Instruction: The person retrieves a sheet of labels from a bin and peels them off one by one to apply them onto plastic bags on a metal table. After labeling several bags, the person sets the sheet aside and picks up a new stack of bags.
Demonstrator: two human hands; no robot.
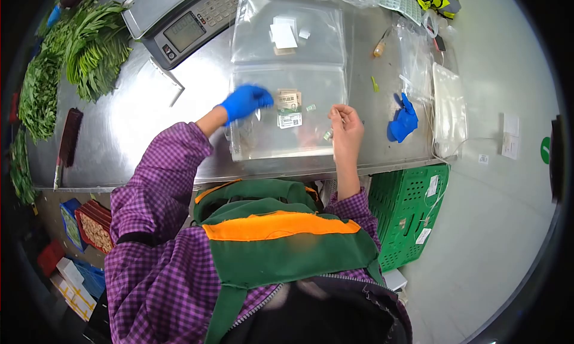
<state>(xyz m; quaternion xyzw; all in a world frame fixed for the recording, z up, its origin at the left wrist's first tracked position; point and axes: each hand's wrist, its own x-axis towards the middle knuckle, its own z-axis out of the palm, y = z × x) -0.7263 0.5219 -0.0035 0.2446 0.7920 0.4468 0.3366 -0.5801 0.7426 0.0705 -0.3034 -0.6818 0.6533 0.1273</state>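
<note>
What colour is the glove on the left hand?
Blue; the glove on the left hand shows clearly in the head view, resting on the clear plastic bag.

1. The left hand (246, 101), in a blue glove, reaches forward with its fingers curled down (palm hidden).
2. The right hand (345, 127) is bare, fingertips pinched together, forearm stretched straight ahead.

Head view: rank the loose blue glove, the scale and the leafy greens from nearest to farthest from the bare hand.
From the bare right hand:
1. Loose blue glove, lying on the table just beside the hand, toward the picture's right.
2. Scale, at the far edge of the table, across the clear bags.
3. Leafy greens, at the table's end on the picture's left, beyond the scale.
</note>
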